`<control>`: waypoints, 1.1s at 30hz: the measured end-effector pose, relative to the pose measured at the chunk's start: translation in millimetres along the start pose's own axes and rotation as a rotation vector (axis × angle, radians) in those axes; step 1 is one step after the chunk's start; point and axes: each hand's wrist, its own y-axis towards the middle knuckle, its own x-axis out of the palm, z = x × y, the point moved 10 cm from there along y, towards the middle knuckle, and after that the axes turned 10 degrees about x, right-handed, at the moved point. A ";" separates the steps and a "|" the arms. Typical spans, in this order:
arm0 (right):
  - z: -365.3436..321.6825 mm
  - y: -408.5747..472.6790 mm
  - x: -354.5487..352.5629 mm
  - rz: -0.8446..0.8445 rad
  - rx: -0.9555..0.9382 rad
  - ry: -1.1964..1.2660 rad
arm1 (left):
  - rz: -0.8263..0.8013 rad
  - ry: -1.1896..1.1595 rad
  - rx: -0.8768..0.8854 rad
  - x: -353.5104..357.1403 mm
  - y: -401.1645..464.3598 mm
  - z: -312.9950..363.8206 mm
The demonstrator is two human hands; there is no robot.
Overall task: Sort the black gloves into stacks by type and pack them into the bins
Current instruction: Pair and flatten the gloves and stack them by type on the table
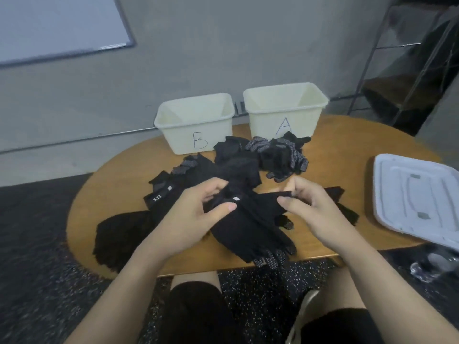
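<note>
My left hand (198, 214) and right hand (308, 207) each pinch an edge of one black glove (250, 224), stretched just above the bench (104, 194). Behind it the unsorted pile (238, 165) lies tangled — another glove may snag and drag along. Bins B (196, 125) and A (285, 108) look empty.
</note>
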 end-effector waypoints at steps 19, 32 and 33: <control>-25.3 49.0 153.5 -0.229 -0.050 -0.053 | 0.528 -0.497 -0.391 -22.6 -122.0 -85.9; -3.0 135.8 200.4 -0.297 0.156 -0.190 | 0.679 -0.421 -0.592 -50.9 -139.4 -151.0; -1.4 139.6 203.5 -0.311 0.164 -0.222 | 0.678 -0.425 -0.607 -51.1 -140.2 -155.2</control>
